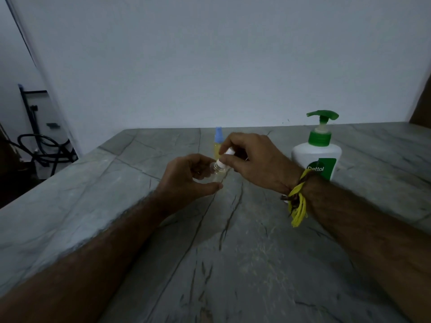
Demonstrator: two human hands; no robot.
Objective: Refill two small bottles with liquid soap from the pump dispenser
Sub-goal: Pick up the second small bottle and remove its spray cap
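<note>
My left hand [190, 177] grips a small clear bottle [217, 174] over the middle of the grey stone counter [163, 241]. My right hand [254, 159] pinches the bottle's white cap [225, 159], tilted at the threaded neck. Whether the cap is on or off the neck I cannot tell. Right behind the hands stands a second small bottle [218, 143] with yellowish liquid and a light blue cap. A white pump dispenser [317, 155] with a green pump head stands to the right of my right hand.
A plain white wall runs behind the counter. The counter's left edge drops off beside dark hoses and a black frame [39, 141] on the floor. A yellow band [297, 201] is tied around my right wrist.
</note>
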